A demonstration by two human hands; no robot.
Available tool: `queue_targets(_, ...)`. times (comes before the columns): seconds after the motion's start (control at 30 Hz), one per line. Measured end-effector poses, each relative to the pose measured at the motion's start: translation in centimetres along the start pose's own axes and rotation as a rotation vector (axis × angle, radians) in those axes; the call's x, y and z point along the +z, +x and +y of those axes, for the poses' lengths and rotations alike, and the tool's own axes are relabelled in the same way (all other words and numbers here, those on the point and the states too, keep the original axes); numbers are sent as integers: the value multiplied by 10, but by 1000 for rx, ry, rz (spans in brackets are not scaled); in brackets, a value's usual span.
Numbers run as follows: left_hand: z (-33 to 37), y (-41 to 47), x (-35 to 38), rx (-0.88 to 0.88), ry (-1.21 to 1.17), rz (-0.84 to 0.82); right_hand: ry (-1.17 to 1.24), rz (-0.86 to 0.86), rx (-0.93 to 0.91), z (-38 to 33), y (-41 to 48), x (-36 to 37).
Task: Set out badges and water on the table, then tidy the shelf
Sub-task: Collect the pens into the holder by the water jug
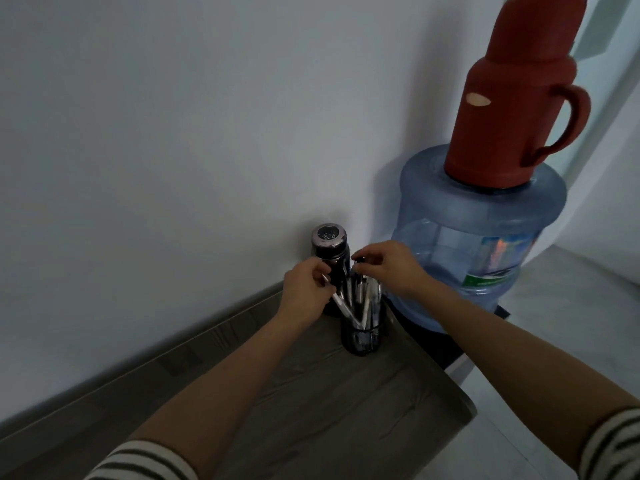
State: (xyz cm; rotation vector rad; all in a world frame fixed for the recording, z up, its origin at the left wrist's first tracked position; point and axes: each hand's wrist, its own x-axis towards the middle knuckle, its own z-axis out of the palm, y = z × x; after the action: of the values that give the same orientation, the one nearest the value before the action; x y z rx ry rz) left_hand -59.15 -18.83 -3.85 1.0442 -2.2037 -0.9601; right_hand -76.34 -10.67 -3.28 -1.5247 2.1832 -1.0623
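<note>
Pinched a pale pen (341, 304) in the left hand (306, 292), nipped a dark pen cap (360, 260) with the right hand (388, 268), both above the pen holder (360, 341) on the grey shelf (311, 393), just before a black flask (329, 244), near the water jug (467, 244)

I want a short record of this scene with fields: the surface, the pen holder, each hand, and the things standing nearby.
surface: grey wooden shelf against a white wall
pen holder: dark, upright, holding several pens
left hand: grips a silver pen that leans out of the holder
right hand: pinches the top of a dark pen above the holder
behind the holder: dark flask, upright
to the right: blue water jug with a red thermos on top
</note>
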Motion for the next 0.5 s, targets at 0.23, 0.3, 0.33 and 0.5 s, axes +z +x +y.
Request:
queue_targets(0.23,-2,-3,4,104,44,-72,-255,-171,-64,10,-24,-11)
queue_targets(0.3,-2,1,4,162,70,-16,-266,-145,-15,20,-29,-8)
queue_targets(0.33,-4,3,5,210,100,-16,-250,-132,1,24,-30,-7)
queue_targets(0.5,-9,1,13,295,146,-135,-58,-181,31,24,-39,-7)
